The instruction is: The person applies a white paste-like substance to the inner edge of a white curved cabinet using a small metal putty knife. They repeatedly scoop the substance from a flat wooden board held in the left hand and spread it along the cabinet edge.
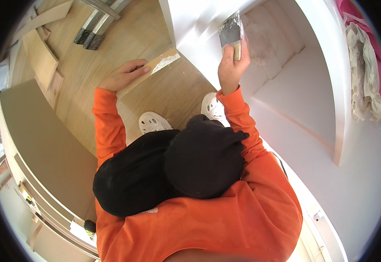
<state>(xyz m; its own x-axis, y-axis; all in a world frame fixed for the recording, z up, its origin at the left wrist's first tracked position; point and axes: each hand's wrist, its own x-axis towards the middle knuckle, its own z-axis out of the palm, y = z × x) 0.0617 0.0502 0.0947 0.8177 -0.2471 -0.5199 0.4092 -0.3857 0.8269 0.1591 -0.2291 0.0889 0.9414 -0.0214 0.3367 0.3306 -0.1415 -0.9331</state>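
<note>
My right hand [233,67] is closed around the pale handle of a putty knife [230,30]. Its metal blade points up and carries white residue, close to a white panel [197,42]. I cannot tell whether the blade touches that panel. My left hand [126,74] grips a narrow brown strip of board [159,60], thumb on top. White filler [165,63] is spread over the strip's far end, which lies near the panel's lower corner in this view.
White shelving [295,85] curves along the right, with a crumpled cloth [362,72] beside it. At upper left are ladder feet [90,38] and loose wooden boards [40,55]. A large brown panel [46,111] stands at left, near a tape measure [89,226]. White clogs [153,122] are on the wood-patterned floor.
</note>
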